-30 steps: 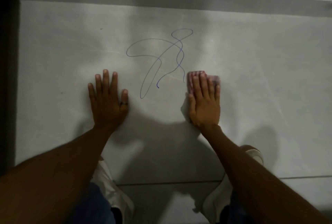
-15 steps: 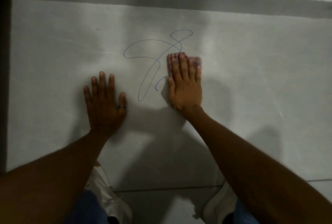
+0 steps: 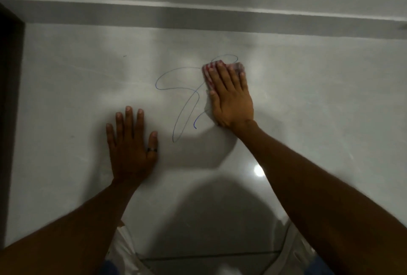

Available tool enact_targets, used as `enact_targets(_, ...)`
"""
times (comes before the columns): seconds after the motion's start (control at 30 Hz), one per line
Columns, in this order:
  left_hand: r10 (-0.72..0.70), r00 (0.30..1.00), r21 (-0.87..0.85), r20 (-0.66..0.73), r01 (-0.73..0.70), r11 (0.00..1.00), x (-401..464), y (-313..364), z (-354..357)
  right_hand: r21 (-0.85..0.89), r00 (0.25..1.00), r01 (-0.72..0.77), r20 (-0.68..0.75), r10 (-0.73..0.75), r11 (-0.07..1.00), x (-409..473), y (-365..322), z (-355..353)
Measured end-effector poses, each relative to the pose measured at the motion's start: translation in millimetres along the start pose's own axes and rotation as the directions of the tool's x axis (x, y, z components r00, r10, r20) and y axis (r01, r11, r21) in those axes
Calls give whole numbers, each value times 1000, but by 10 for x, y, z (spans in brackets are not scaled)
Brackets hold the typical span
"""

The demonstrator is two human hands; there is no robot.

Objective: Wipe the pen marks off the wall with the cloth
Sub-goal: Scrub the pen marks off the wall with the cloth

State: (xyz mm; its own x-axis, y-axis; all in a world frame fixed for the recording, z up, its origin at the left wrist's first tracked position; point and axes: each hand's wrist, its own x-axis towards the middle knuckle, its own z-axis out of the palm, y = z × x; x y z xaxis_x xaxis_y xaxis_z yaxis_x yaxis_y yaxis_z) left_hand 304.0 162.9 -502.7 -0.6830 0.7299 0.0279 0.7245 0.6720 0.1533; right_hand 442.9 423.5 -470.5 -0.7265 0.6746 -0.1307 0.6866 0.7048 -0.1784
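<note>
A looping blue pen scribble (image 3: 187, 107) runs across the pale glossy wall (image 3: 308, 102). My right hand (image 3: 231, 98) lies flat on a folded red-and-white cloth (image 3: 208, 74) and presses it against the scribble's upper right part, just under the top loop (image 3: 229, 57). Most of the cloth is hidden under my fingers. My left hand (image 3: 131, 146) rests flat on the wall, fingers spread, to the lower left of the scribble. It has a dark ring on the thumb and holds nothing.
A grey band (image 3: 198, 16) crosses the wall above the marks. A dark frame edge (image 3: 10, 120) stands at the far left. A tile joint (image 3: 209, 255) runs low down, with white shoes (image 3: 123, 250) beside it. A light glare (image 3: 258, 170) shines near my right forearm.
My right hand has slid the cloth up and left over the scribble, from beside its lower right end to its upper part. Lines on the right side have vanished. My left hand stayed put.
</note>
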Motion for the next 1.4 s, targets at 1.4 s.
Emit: enact_targets(1.4,-5,999,-39,38,7,999,49,15,-68,84,863,504,-18,-504,860,-890,-372,296)
